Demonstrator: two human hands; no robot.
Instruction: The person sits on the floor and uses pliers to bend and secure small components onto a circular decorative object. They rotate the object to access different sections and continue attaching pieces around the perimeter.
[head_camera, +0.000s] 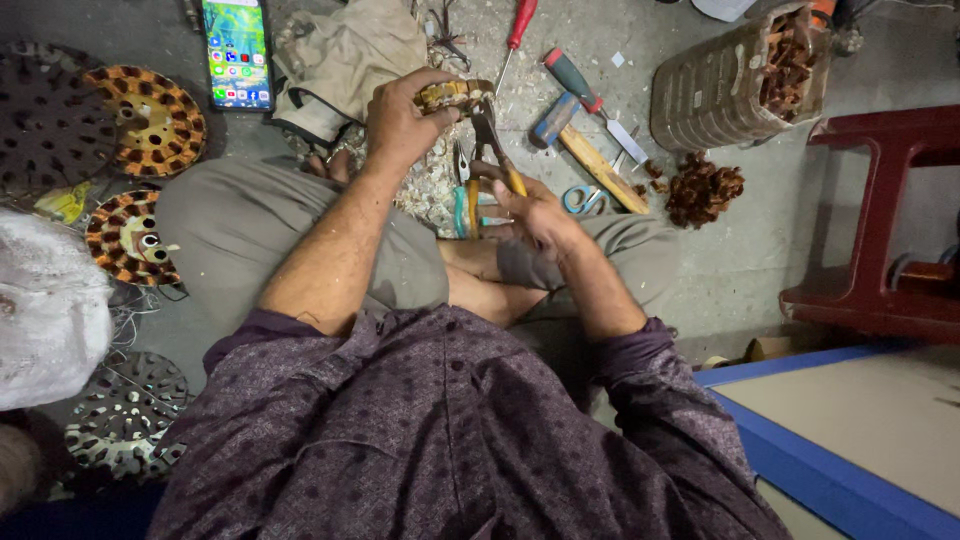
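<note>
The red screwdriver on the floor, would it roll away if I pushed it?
Probably a bit: the red screwdriver has a rounded handle and lies loose on the flat floor. The scraps around it might stop it. It looks stiff and fairly light.

grey floor (740, 250), phone (238, 52), screwdrivers (520, 25), scissors (583, 198)

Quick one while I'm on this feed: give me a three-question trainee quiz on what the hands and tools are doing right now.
1. True or false: the left hand holds a round wound coil part.
2. What tool does the right hand grip? A) pliers B) scissors C) hammer
3. Fill in: the red-handled screwdriver lies on the ____, untouched.

Key: 1 true. 2 A: yellow-handled pliers, tips at the coil part; the blue-handled scissors lie on the floor beside that hand. 3 floor.
</note>
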